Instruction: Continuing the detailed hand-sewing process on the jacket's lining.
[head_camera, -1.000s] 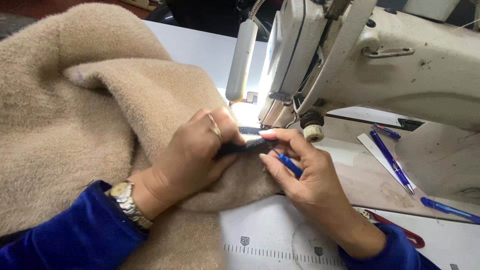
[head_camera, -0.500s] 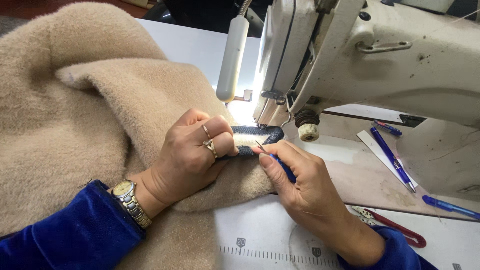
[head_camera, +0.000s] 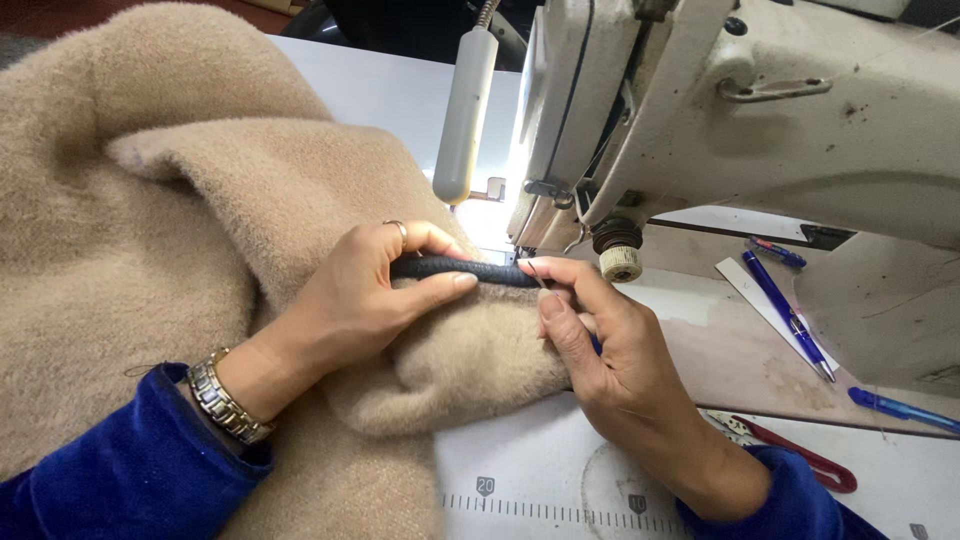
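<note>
Dark cord (head_camera: 462, 269) lies across the top fold of the tan fleece (head_camera: 200, 230), directly between the two hands. Its long axis runs left to right, from the left hand (head_camera: 365, 295) toward the right hand (head_camera: 600, 345), ending just below the sewing machine (head_camera: 720, 120) head.

Left hand: closed on the cord, thumb under and forefinger over its near end, with the fleece bunched beneath the palm. Ring on one finger, metal watch (head_camera: 222, 400) at the wrist.

Right hand: thumb and forefinger pinched at the cord's far end, touching it; a thin pin or needle appears to be held there, too small to confirm. Remaining fingers curl down onto the fleece.

Both hands touch the cord; the right is nearer the machine's foot. Beyond the right hand, blue pens (head_camera: 790, 315) lie on the table (head_camera: 540, 490), red-handled scissors (head_camera: 790, 455) just beside the right wrist.
</note>
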